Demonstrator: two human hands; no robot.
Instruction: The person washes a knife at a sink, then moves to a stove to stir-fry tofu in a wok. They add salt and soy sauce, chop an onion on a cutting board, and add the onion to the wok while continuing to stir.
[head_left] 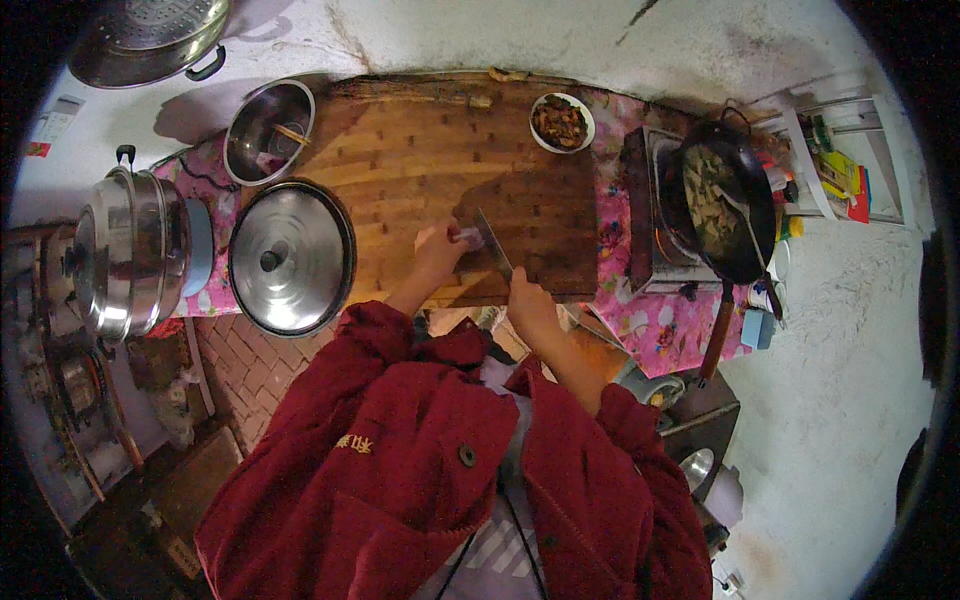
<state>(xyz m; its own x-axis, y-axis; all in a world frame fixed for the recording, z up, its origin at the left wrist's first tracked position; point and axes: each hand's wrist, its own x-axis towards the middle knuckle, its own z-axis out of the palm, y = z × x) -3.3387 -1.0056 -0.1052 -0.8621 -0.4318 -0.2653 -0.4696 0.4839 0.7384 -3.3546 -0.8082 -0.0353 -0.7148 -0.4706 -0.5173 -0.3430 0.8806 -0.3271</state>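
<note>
My right hand (pixel 532 303) is wrapped round the handle of a kitchen knife (pixel 493 240). The blade points away and to the left over a wooden cutting board (pixel 420 150). Close to the left side of the blade, my left hand (pixel 435 254) has its fingers closed on a small pale pinkish piece of food (pixel 466 237). Its exact kind is too small to make out. Whether the blade touches the piece, I cannot tell.
Left of the board lie a round metal lid (pixel 310 220) and a steel bowl (pixel 240 150) with chopsticks. A steamer pot (pixel 120 250) stands further left. A white bowl (pixel 590 130) of brown food sits far right on the board. Beyond is a wok (pixel 755 245) on a stove.
</note>
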